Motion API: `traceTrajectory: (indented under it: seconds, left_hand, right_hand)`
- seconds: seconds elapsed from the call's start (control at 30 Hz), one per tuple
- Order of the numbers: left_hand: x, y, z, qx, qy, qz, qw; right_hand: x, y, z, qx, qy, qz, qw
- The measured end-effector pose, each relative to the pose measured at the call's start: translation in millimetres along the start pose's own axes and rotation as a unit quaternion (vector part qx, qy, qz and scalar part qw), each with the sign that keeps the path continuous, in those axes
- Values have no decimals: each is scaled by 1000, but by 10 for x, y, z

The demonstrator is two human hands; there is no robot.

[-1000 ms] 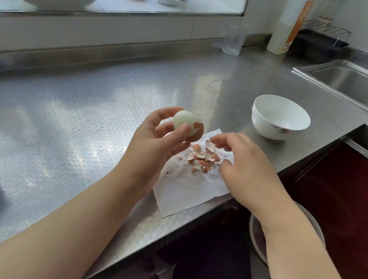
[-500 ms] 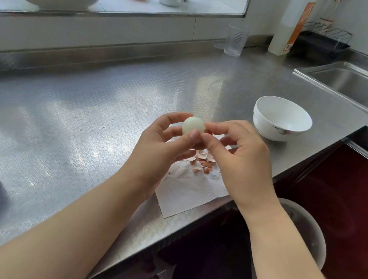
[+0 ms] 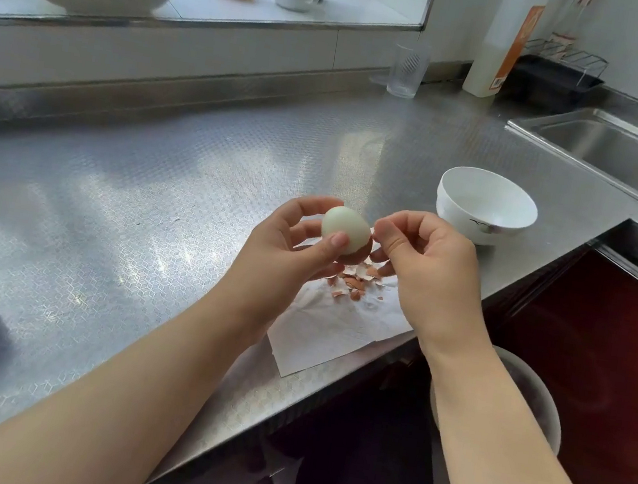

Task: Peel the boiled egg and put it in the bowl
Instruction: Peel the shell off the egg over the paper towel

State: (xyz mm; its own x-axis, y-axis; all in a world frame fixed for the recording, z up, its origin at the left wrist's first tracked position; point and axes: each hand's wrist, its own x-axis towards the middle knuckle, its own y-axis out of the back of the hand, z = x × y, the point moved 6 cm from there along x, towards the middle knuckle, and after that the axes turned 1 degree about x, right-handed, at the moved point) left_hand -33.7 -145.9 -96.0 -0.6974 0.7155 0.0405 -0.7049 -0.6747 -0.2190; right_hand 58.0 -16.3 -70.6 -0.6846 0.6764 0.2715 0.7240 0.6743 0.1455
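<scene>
White egg [image 3: 345, 229], brown shell left at its base, gripped in left hand [image 3: 287, 249]. Right hand [image 3: 428, 269] pinching at egg's edge. Bowl [image 3: 486, 206] nearby, shell bits [image 3: 354, 281] on paper [image 3: 329, 333].

Both bare forearms reach in from below, converging above the counter edge. The left hand [image 3: 288, 245] is raised palm-up, its thumb and curled fingers forming a grip round the pale, mostly peeled boiled egg [image 3: 345, 230]. The right hand [image 3: 424, 265] sits just beside that egg, fingers curled, thumb and forefinger pinched together at its right side.
</scene>
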Motion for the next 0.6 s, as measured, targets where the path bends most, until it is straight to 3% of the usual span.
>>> traceTrajectory:
  seconds: [0.13,0.37,0.47,0.6]
  left_hand:
    - [1,-1,19,-50,-1,10,999]
    - [23,116,-1,-95,26,84,992]
    - [33,129,-20,-148,44,86,984]
    - [30,131,-42,-203,61,87,973]
  right_hand:
    - [29,91,81,40,-37,10,998]
    - [-89,-3,153,-216,5,-35,976]
    - [-162,-129,14,-199,72,-23,977]
    - [-234,-271,-46,-171,86,0,981]
